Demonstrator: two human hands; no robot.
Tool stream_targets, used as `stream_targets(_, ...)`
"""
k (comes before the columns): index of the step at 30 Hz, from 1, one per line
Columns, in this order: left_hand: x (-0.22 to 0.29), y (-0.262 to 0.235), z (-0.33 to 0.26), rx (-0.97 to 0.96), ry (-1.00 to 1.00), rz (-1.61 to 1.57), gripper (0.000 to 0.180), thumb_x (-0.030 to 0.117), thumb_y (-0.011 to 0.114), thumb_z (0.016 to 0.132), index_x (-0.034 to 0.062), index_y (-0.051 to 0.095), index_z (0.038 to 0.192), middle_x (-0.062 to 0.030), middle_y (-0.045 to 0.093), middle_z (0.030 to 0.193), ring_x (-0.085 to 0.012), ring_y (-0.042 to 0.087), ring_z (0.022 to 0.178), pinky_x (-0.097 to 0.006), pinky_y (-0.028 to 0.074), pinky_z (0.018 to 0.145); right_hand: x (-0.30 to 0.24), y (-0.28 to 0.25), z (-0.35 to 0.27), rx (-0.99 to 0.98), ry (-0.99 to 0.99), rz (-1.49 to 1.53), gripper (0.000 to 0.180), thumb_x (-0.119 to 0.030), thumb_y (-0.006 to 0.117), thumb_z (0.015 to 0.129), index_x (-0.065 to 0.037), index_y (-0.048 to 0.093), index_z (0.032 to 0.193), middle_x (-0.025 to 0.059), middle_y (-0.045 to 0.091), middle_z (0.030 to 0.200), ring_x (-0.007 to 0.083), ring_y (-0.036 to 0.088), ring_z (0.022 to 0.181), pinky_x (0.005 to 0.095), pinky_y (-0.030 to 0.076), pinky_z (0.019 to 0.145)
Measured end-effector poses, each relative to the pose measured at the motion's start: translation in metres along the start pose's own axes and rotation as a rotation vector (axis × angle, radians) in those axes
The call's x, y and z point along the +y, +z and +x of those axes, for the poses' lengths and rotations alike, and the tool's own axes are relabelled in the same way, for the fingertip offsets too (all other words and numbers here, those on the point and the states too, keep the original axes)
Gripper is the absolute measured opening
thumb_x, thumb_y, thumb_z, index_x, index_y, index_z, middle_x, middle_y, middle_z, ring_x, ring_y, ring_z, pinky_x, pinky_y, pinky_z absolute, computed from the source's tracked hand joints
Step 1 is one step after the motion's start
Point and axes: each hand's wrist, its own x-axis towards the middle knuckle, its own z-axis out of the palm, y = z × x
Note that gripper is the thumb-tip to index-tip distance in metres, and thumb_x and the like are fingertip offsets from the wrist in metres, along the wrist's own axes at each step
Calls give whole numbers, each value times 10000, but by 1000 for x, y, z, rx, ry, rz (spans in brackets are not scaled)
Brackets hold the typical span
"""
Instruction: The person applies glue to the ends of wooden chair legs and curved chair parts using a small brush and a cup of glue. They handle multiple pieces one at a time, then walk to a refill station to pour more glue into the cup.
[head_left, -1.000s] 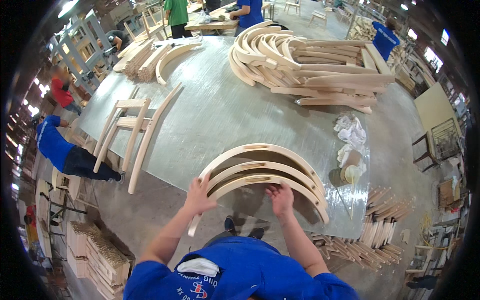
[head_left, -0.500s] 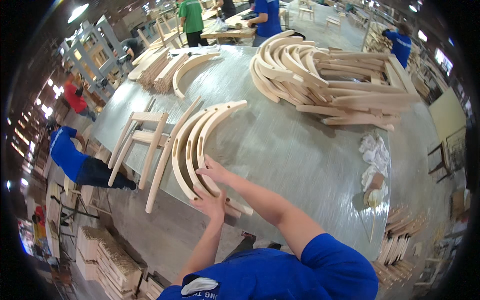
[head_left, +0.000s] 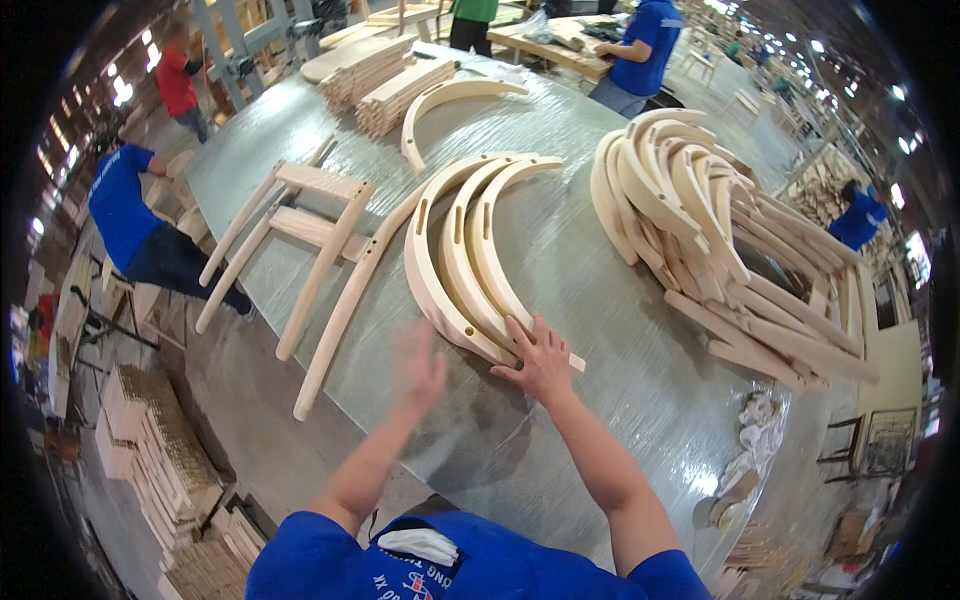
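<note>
Three curved wooden pieces (head_left: 428, 290) with oblong slots lie nested side by side on the table. My right hand (head_left: 543, 362) rests on their near ends, its fingers spread. Just left of the outermost piece is my left hand (head_left: 418, 372), apart from the wood and smeared by motion, so its fingers are unclear. Left of the curved pieces lies a wooden chair-like frame (head_left: 325, 186) with crossbars and long legs. A longer, gently bent wooden leg (head_left: 345, 325) lies between that frame and the curves.
A large grey table (head_left: 590, 290) carries a heap of curved parts (head_left: 690, 190) at right, stacked slats (head_left: 385, 90) and a single curve (head_left: 420, 105) at the far side. A crumpled white cloth (head_left: 757, 425) lies near the right edge. Co-workers (head_left: 130, 215) stand around; stacked wood (head_left: 165, 440) is lower left.
My left hand has come off the curved pieces, to their left. My right hand has shifted from the inner curve to the near ends. The whole view has swung somewhat.
</note>
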Motion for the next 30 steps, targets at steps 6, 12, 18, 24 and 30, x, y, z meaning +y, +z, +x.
stream_targets(6,-104,-75,12,101,-475,694,558,296,655,764,85,454,1240,-129,494,1159,-298,417,1132,-448,351,929,-19,10,19,-16,91,-6,818,-583,692,624,-277,424,1333,133,363,1336,316,449,1046,457,336,883)
stream_targets(12,-140,-98,-2,11,-486,539,411,283,651,774,96,507,1110,-98,510,971,-303,514,932,-447,412,743,-20,11,14,14,164,15,807,-517,747,556,-256,499,1278,121,370,1340,321,446,1053,448,334,894)
stream_targets(18,-162,-127,-21,-20,-414,482,392,232,665,757,82,521,1088,-107,503,935,-307,516,895,-412,430,713,-2,20,10,41,199,-29,852,-555,733,543,-252,488,1300,129,383,1349,336,452,1050,452,341,901)
stream_targets(24,-171,-133,-28,-18,-424,453,394,182,671,751,62,526,1097,-110,498,928,-306,513,882,-404,431,725,31,34,80,70,207,-117,840,-613,688,591,-274,457,1324,130,410,1318,345,475,1027,472,380,863)
stream_targets(30,-190,-150,-36,-74,-387,454,402,163,681,736,43,530,1089,-128,505,914,-321,520,855,-407,428,716,59,51,220,147,333,-141,816,-589,674,632,-246,435,1333,150,476,1167,362,501,1024,498,400,847)
